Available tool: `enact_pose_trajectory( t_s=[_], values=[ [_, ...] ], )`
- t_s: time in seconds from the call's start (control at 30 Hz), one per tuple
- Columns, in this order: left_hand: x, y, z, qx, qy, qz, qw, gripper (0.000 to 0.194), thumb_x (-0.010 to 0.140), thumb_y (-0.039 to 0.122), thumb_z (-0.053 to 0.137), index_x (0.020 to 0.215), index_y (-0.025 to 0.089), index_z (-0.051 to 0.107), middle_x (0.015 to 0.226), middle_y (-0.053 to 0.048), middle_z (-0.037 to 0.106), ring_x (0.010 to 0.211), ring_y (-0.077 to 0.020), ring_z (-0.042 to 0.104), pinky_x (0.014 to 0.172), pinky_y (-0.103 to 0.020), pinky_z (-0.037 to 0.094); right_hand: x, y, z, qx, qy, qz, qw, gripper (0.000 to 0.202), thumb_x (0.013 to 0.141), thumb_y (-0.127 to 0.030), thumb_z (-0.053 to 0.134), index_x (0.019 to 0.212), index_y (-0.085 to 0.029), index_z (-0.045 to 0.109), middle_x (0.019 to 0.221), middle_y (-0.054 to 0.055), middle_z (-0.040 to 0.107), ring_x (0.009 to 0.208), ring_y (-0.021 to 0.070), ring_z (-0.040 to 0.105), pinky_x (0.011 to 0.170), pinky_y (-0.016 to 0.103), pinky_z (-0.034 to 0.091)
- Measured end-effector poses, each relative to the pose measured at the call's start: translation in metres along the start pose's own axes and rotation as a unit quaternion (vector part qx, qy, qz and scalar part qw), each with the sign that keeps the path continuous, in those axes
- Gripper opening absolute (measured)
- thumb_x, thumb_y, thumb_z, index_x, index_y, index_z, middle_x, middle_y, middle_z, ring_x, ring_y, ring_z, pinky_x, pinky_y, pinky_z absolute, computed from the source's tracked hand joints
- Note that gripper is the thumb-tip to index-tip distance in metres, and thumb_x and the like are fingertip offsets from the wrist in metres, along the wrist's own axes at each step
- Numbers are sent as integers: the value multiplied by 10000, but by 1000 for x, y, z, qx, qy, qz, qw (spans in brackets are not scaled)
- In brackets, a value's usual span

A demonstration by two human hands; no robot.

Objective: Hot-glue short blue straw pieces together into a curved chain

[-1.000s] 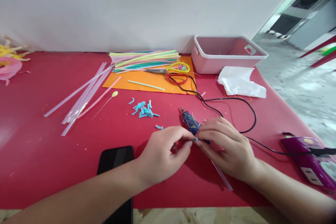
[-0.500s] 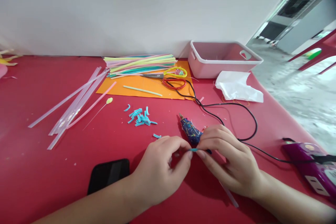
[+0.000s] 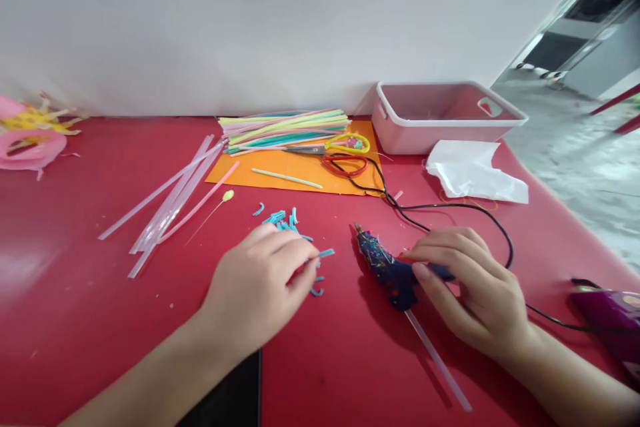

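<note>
My left hand [image 3: 265,283] is closed over the near side of a pile of short blue cut pieces [image 3: 287,221]. One blue cut piece [image 3: 327,253] pokes out from between its thumb and fingers. My right hand [image 3: 470,293] has its thumb and fingers around the handle of a dark blue hot glue gun [image 3: 393,273], whose body is speckled with coloured bits. The nozzle points away to the upper left. A translucent glue stick [image 3: 440,363] juts from the gun's rear toward me. Curled blue bits lie just right of my left fingertips.
Scissors [image 3: 345,148] and a bundle of pastel sticks [image 3: 285,127] lie on an orange sheet [image 3: 240,177]. Loose glue sticks [image 3: 173,203] are at left. A pink basket [image 3: 445,137], white paper [image 3: 475,170], black cord [image 3: 500,233], purple power box [image 3: 607,317] and phone [image 3: 235,393] are around.
My hands have parted. The left moved left to the blue pile with a blue piece; the right shifted onto the glue gun's handle. The whole view has shifted slightly left.
</note>
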State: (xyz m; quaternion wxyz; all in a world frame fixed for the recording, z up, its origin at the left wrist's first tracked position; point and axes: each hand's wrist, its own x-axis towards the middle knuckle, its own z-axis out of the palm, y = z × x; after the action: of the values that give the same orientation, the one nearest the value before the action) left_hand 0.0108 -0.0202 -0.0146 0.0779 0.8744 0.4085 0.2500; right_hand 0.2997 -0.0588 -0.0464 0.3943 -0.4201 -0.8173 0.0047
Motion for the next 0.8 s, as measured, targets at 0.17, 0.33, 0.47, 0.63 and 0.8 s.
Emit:
enact_pose_trajectory(
  t_s=[0.17,0.33,0.47,0.63,0.8],
  values=[
    [-14,-25,-15,167,-78,-74,980,231,985,213,546,928,212,770,920,-51,796,875,-291,681,745,-404,535,-1,0,-4,2,0,-21,1000,215,897,-48,626,1074,-167,654,945,69,679,869,204,643,836,382,520],
    [14,-29,-17,105,-117,-191,969,356,899,120,510,1174,194,723,1172,-60,773,1076,-252,711,917,-371,556,0,0,-3,-2,10,-41,999,200,909,-50,620,1061,-177,647,916,60,689,848,204,643,825,392,526],
    [49,-30,-7,124,-127,-205,962,260,947,250,524,1050,173,750,1108,-92,775,1029,-289,725,878,-393,566,1,0,-3,-6,22,-39,999,198,919,-59,610,1054,-200,643,896,53,688,829,206,644,794,396,529],
    [68,-32,10,156,-158,-218,950,228,888,274,611,929,96,747,1007,-201,739,1029,-413,704,890,-503,550,0,0,-5,0,24,-36,999,198,909,-51,614,1050,-188,646,896,54,685,834,203,642,808,399,532],
    [71,-39,19,135,-164,-193,958,135,857,184,602,886,145,727,995,-158,712,985,-361,705,863,-458,557,0,0,-5,14,18,-34,999,208,901,-34,611,1049,-174,655,893,57,685,836,200,640,823,392,530]
  ],
)
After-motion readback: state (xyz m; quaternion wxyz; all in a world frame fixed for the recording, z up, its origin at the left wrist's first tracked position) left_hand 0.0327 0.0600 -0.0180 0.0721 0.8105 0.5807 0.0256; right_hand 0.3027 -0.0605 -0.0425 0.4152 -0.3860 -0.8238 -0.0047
